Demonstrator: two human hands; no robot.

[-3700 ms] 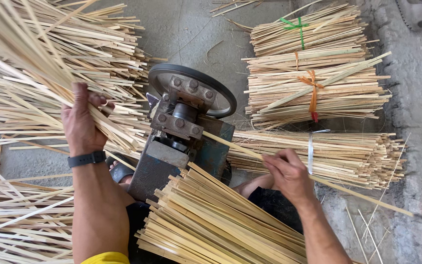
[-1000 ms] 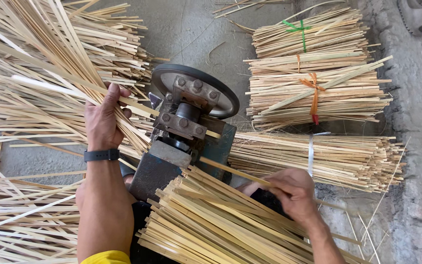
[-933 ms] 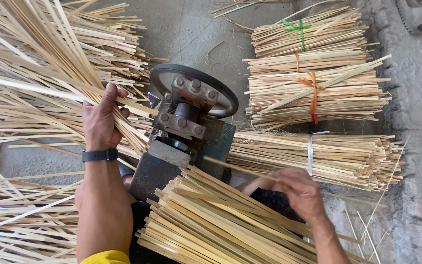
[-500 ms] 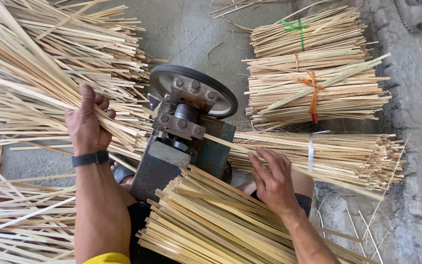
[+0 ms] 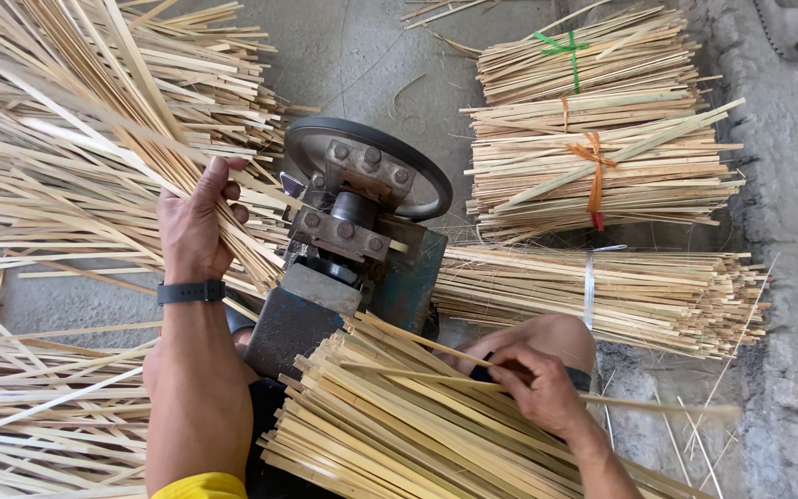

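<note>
A small metal machine (image 5: 344,268) with a round dark wheel (image 5: 368,166) stands on the ground in the middle. My left hand (image 5: 194,226), a black watch on its wrist, grips a fan of thin bamboo strips (image 5: 131,139) beside the machine's left side. My right hand (image 5: 538,388) pinches a single long bamboo strip (image 5: 658,405) that lies across the heap of cut strips (image 5: 390,434) over my lap.
Loose strips (image 5: 39,407) cover the ground at the left. Three tied bundles lie at the right: one with a green tie (image 5: 574,55), one with an orange tie (image 5: 602,166), one with a white band (image 5: 602,291). A rough concrete edge (image 5: 796,185) runs along the far right.
My right hand has moved right and down, drawing a single strip out away from the machine. My left hand has shifted right along its bunch, closer to the machine.
</note>
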